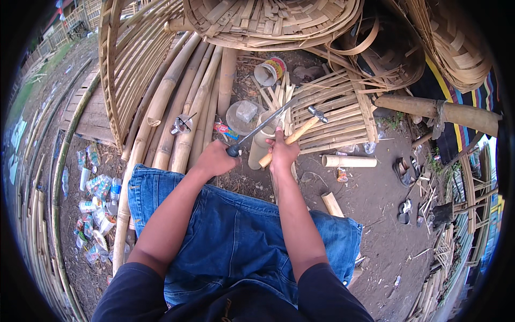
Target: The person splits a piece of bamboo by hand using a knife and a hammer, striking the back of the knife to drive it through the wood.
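My left hand (pixel 214 160) is closed round the dark handle of a long narrow-bladed knife (pixel 263 126), whose blade slants up and away to the right. In my right hand (pixel 283 153) is a hammer (pixel 304 130) with a pale wooden handle; its metal head points away to the right. Between my hands stands a short upright bamboo section (pixel 259 154), and the blade passes over its top. The fingers of my right hand are close to the blade; I cannot tell whether they touch it. Split bamboo strips (pixel 276 99) lie just beyond.
Long bamboo poles (pixel 177 112) run along my left. A slatted bamboo frame (pixel 332 112) and a bamboo piece (pixel 348 161) lie right. Woven baskets (pixel 268 24) hang over the far side. Sandals (pixel 403 173) and plastic litter (pixel 96 206) are on the ground; a cup (pixel 181 124) rests on poles.
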A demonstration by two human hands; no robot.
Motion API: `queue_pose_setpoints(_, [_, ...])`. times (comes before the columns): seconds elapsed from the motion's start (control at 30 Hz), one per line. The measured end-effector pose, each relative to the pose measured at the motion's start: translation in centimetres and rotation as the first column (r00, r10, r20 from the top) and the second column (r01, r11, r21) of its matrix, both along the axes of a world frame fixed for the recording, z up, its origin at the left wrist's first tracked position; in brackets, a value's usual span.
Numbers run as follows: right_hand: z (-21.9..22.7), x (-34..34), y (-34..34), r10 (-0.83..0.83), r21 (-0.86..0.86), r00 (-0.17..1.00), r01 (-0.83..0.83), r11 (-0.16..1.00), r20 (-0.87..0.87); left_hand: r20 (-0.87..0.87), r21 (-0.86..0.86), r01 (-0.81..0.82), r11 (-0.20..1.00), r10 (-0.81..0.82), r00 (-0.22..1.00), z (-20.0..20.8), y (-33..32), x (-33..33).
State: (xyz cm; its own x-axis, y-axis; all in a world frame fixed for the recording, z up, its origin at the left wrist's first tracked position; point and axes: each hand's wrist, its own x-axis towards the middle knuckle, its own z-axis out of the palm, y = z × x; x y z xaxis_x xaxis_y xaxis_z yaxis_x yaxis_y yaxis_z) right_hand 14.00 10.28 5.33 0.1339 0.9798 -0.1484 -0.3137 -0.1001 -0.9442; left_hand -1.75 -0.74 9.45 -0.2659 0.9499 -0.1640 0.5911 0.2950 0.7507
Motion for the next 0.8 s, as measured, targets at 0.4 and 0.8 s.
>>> queue_pose_setpoints(0.4, [-0.1,0.1,0.0,0.007,0.009,1.000,-0.007,1.000,-0.009,-0.020,0.010,0.041,0.999,-0.040,0.999,-0.5,0.1,0.0])
queue_pose_setpoints(0.8, [0.3,1.7,0.8,0.109,-0.044,0.990,-0.106,0.993,0.091,-0.204,-0.049,0.072,0.996,-0.081,0.976,1.0,0.2,-0.7])
